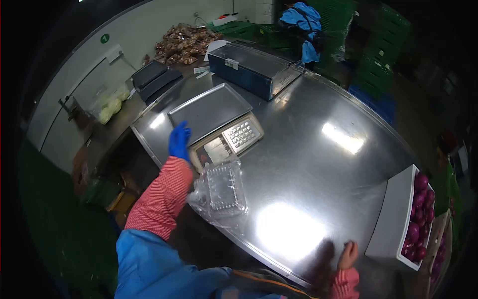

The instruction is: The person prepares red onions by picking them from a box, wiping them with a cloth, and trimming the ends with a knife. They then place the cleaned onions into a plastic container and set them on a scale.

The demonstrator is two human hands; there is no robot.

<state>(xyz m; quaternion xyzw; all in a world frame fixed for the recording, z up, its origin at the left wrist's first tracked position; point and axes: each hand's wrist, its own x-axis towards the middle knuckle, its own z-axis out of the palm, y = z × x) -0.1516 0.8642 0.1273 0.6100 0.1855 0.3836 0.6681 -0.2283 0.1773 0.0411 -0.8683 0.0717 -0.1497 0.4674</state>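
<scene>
My left hand (179,141), in a blue glove, is at the left corner of a weighing scale (241,133), its loosely bent fingers overlapping the edge of the metal pan (211,110). Nothing shows in it. My right hand (349,255) is bare and hangs over the near edge of the steel table, fingers curled in with no object visible. Between the two hands, just below the scale's keypad, lie clear plastic clamshell boxes (222,188) in a crumpled clear bag (200,192).
A white box of purple onions (419,214) stands at the right of the steel table (308,164). Behind the scale sits a long dark wrapping machine (244,70). Bagged brown goods (181,44) are heaped at the back, bagged pale vegetables (113,103) at the left.
</scene>
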